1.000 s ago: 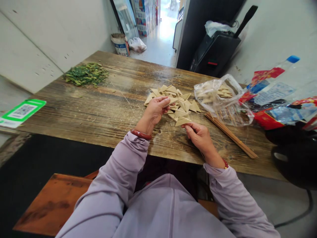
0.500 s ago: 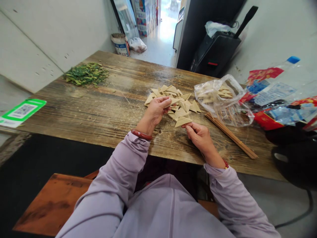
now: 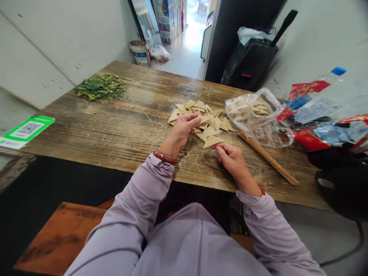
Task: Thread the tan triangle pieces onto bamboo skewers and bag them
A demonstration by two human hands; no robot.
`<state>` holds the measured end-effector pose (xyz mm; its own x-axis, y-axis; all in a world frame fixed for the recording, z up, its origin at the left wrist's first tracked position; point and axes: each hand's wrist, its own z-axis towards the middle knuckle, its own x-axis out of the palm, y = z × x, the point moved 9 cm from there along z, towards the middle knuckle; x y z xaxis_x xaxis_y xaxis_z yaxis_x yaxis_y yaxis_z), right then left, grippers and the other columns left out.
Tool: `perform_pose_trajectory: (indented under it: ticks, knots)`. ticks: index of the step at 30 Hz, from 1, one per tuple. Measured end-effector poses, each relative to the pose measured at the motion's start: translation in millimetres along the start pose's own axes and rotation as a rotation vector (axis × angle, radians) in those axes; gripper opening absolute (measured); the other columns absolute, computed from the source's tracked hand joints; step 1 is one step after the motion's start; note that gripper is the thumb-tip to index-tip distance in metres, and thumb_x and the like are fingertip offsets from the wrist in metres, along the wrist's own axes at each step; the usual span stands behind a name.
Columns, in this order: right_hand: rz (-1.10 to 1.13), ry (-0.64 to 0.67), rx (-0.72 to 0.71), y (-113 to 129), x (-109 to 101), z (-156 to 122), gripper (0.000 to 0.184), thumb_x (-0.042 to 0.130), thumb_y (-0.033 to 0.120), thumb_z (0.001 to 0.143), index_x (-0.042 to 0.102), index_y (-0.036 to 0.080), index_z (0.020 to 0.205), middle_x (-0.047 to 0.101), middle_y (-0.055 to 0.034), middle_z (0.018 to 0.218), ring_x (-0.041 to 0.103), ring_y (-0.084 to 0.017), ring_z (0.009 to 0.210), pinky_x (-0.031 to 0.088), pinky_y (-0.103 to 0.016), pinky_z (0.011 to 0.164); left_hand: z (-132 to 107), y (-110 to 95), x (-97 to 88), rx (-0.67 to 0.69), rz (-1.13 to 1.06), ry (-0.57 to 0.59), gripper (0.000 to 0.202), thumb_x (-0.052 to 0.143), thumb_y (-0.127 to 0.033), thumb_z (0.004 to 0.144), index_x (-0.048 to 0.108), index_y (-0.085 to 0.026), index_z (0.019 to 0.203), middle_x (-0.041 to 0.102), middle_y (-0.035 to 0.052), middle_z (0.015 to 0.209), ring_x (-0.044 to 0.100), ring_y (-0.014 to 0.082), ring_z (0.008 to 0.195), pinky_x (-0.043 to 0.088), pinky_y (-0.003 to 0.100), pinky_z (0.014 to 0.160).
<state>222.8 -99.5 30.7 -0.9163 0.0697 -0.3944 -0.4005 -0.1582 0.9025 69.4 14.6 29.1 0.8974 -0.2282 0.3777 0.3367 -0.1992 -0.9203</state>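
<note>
Two hands work near the front edge of the worn wooden table [image 3: 115, 130]. The left hand [image 3: 182, 130] is curled closed, pinching one tan triangular slice [image 3: 203, 119]. The right hand [image 3: 231, 156] is closed too, its fingertips gripping a second tan triangular slice [image 3: 212, 142]. One loose pile of like slices [image 3: 201, 107] lies mid-table; overlap defeats an exact count. Toward the right edge are one clear plastic bag [image 3: 258, 115] and one bundle of wooden skewers [image 3: 268, 159]. One heap of green leaves [image 3: 100, 87] sits at the far left corner.
</note>
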Motion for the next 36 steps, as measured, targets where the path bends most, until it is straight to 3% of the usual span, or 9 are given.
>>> perform_pose_trajectory:
  ticks: [14,28,36]
  knots:
    - [-0.076,-0.036,-0.011,1,-3,1,0.035,0.053,0.047,0.094,0.073,0.019,0.087,0.052,0.0035,0.053,0.046,-0.013,0.049,0.037,-0.027,0.053,-3,-1,7.1,0.060,0.074,0.033,0.023,0.082,-0.028,0.069,0.075,-0.014,0.086,0.074,0.0050,0.078,0.055,0.0095,0.062,0.026,0.022,0.050]
    - [-0.163,-0.115,-0.084,6,-4,3,0.029,0.052,0.037,0.094,0.073,0.021,0.085,0.058,0.0010,0.056,0.056,-0.017,0.057,0.043,-0.029,0.061,-12,-4,18.9,0.036,0.022,0.026,0.013,0.081,-0.020,0.071,0.073,-0.014,0.080,0.069,0.0005,0.073,0.054,0.0077,0.063,0.039,0.020,0.059]
    - [-0.174,-0.132,-0.098,9,-5,2,0.029,0.050,0.037,0.094,0.073,0.021,0.085,0.059,0.0007,0.056,0.058,-0.018,0.058,0.043,-0.030,0.061,-6,3,17.8,0.007,-0.002,0.056,0.023,0.082,-0.033,0.073,0.072,-0.015,0.082,0.069,0.0019,0.078,0.056,0.0074,0.062,0.030,0.019,0.050]
